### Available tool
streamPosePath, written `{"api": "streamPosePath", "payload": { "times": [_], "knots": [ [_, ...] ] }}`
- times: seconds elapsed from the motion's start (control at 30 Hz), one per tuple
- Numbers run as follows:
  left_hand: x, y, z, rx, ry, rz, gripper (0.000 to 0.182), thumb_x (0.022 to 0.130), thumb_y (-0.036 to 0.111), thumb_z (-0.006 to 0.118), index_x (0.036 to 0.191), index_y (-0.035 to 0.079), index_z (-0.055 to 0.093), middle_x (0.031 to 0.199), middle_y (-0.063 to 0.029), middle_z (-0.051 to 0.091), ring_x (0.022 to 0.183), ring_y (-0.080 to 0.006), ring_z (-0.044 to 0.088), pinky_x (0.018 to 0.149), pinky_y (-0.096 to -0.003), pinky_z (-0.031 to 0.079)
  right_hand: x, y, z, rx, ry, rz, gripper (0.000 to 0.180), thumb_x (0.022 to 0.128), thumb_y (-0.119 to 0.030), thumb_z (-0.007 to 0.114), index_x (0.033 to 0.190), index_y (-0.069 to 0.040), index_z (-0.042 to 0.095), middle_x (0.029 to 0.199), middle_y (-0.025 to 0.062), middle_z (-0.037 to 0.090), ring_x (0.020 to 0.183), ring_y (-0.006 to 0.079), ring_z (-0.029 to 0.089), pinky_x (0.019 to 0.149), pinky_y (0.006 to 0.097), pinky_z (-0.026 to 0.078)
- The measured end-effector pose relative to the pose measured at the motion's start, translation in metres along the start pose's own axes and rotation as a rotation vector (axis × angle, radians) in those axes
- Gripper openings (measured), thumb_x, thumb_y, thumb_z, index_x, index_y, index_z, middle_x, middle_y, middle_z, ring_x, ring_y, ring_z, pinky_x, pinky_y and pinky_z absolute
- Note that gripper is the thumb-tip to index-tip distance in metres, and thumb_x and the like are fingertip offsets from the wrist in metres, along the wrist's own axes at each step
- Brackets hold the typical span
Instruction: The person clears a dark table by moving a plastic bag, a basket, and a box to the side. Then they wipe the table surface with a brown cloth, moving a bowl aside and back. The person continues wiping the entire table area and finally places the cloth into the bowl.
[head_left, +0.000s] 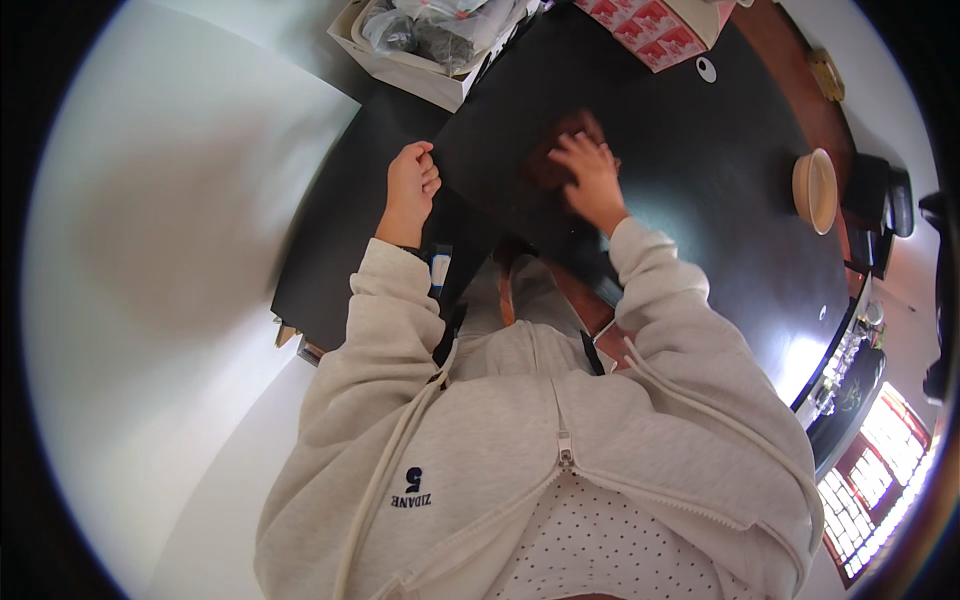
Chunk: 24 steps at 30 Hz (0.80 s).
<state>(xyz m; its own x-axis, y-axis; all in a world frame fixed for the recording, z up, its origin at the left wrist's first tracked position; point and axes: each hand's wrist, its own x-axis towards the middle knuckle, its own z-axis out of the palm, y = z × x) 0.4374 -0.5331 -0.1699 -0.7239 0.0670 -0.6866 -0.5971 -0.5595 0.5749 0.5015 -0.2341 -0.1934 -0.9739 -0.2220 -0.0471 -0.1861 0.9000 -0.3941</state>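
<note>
My left hand (412, 181) is curled into a loose fist above the left part of the black table (495, 157); nothing shows in it. To its right, my right hand (589, 174) is spread with fingers apart over the dark tabletop, blurred by motion. A reddish-brown patch, perhaps a reflection of the hand, lies just beyond its fingers. Under my left cuff, a dark band circles the wrist, and a small dark object with a pale blue-white face (441, 268) sits beside it.
A white box (442, 91) with plastic bags stands at the back left. A red-and-white patterned carton (656, 37) is at the back. An empty-looking beige bowl (814, 191) stands at the right edge, near a black device (874, 195). A white wall (172, 187) borders the left.
</note>
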Motion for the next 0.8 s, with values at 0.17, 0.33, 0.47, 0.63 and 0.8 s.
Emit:
{"api": "streamPosePath", "payload": {
  "times": [0.17,0.33,0.47,0.63,0.8],
  "knots": [
    [-0.004,-0.009,-0.008,0.024,-0.003,0.048,0.010,0.091,0.013,0.046,0.088,0.006,0.053,0.054,0.0039,0.030,0.041,-0.0074,0.026,0.038,-0.0243,0.020,0.059,-0.008,0.022,-0.052,0.234,0.362,0.053,0.073,-0.024,0.064,0.125,-0.028,0.057,0.147,0.0034,0.039,0.139,0.0309,0.028,0.108,0.0625,0.020],
    [-0.006,-0.019,-0.003,0.115,0.003,0.130,0.012,0.089,0.012,0.045,0.091,0.005,0.054,0.055,0.0040,0.032,0.040,-0.0065,0.026,0.038,-0.0239,0.020,0.070,-0.096,0.058,-0.063,0.104,-0.069,0.056,0.071,-0.023,0.068,0.125,-0.030,0.057,0.144,0.0021,0.041,0.137,0.0296,0.031,0.107,0.0607,0.022],
    [-0.010,-0.021,0.001,0.154,-0.031,0.211,0.012,0.089,0.012,0.045,0.090,0.005,0.055,0.055,0.0039,0.034,0.040,-0.0063,0.027,0.038,-0.0237,0.020,0.023,-0.123,0.061,-0.055,0.036,-0.398,0.033,0.074,-0.023,0.067,0.107,-0.021,0.066,0.135,0.0004,0.049,0.135,0.0252,0.035,0.108,0.0584,0.024],
    [-0.017,-0.034,0.019,0.189,-0.039,0.228,0.012,0.089,0.012,0.045,0.087,0.006,0.056,0.055,0.0040,0.034,0.040,-0.0060,0.027,0.038,-0.0232,0.020,-0.040,-0.067,0.010,0.291,-0.069,-0.235,0.032,0.067,-0.002,0.062,0.098,-0.013,0.068,0.122,0.0061,0.061,0.123,0.0281,0.050,0.105,0.0419,0.038],
    [-0.035,-0.060,0.035,0.250,-0.095,0.227,0.013,0.090,0.012,0.045,0.086,0.006,0.055,0.055,0.0038,0.036,0.041,-0.0053,0.028,0.039,-0.0227,0.020,-0.053,0.069,-0.065,0.249,0.439,0.096,0.041,0.070,0.001,0.055,0.108,-0.010,0.066,0.126,0.0111,0.059,0.120,0.0333,0.051,0.105,0.0415,0.039]
  ]
}}
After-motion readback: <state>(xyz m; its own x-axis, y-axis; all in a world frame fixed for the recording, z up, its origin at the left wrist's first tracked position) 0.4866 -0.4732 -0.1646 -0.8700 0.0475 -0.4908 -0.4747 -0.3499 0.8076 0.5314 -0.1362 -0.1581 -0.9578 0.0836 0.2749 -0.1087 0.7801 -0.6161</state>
